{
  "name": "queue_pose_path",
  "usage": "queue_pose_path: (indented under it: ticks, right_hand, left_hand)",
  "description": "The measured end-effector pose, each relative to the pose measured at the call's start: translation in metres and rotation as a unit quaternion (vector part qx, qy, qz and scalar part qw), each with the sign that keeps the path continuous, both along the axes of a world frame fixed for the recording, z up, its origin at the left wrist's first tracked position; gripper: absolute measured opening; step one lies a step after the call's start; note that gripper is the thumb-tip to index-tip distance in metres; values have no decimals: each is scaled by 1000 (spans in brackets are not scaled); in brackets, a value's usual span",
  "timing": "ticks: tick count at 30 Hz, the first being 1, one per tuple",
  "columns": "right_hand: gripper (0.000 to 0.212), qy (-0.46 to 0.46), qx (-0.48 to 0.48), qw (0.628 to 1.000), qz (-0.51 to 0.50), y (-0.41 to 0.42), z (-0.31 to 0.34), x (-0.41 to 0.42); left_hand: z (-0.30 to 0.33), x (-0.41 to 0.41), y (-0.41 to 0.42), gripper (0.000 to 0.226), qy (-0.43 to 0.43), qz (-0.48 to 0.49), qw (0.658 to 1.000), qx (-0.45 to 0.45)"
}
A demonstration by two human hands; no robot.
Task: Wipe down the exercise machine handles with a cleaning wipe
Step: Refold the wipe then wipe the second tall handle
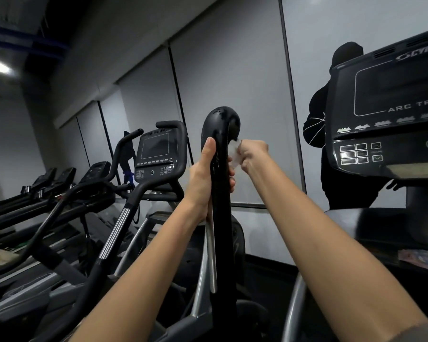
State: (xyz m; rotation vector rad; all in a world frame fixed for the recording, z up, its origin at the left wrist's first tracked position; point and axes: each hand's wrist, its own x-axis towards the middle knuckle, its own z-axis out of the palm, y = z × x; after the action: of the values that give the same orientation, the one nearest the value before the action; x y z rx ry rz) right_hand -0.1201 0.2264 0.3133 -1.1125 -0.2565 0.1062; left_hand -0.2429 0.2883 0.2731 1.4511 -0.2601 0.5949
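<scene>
Our left hand (209,176) grips the upright black handle (221,193); our right hand (251,154) pinches the wipe (235,154) against its hooked top — bunched so small, it could slip free or miss the curve.

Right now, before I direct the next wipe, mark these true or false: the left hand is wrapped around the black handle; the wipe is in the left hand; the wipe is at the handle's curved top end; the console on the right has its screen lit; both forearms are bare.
1. The left hand is wrapped around the black handle: true.
2. The wipe is in the left hand: false. The right hand has its grip closed on it.
3. The wipe is at the handle's curved top end: true, just under the hook.
4. The console on the right has its screen lit: false. The screen is dark.
5. Both forearms are bare: true.
</scene>
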Motion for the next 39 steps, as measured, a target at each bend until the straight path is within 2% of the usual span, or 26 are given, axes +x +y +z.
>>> queue_pose_path:
  ticks: [4,6,8,10,13,15,17,21,25,29,31,34,36,39]
  right_hand:
    - [12,14,103,994,-27,-19,3,-1]
    - [17,41,113,990,-69,-25,-3,7]
    - [20,47,77,995,-47,-21,-6,6]
    - [6,31,14,999,-3,-11,-3,-2]
    - [31,-22,-23,999,33,-1,6,-11]
    - [34,-15,7,999,31,1,11,-11]
    - [34,-4,56,998,-3,2,17,-8]
    - [22,-69,-16,994,-85,0,25,9]
    - [25,-219,-70,959,-164,-12,33,-28]
    - [40,-301,-98,930,-184,-23,15,-64]
    - [42,-305,-95,928,-194,-36,14,-69]
    - [38,-256,-70,935,-236,-52,35,-63]
    - [32,-232,-101,936,-245,-50,52,-51]
    - [13,-233,-147,954,-117,-32,68,-47]
  left_hand:
    - [0,-1,-1,55,4,5,1000,-6]
    - [0,-2,-2,54,4,6,1000,-11]
    - [0,-2,-2,56,-3,9,1000,-14]
    - [0,-2,-1,55,-11,12,1000,-14]
    - [1,-1,-1,54,-12,11,1000,-21]
    - [1,0,-1,55,-7,11,1000,-24]
    - [1,1,-1,54,-4,13,1000,-23]
    - [1,1,0,54,-3,12,1000,-25]
    - [2,-2,-1,55,-1,13,1000,-24]
    - [0,-2,-1,57,6,13,1000,-20]
    - [0,-1,0,58,11,9,1000,-22]
    - [0,0,0,61,12,6,1000,-26]
    - [-1,0,1,63,9,3,1000,-30]
    - [-2,0,1,60,3,6,999,-33]
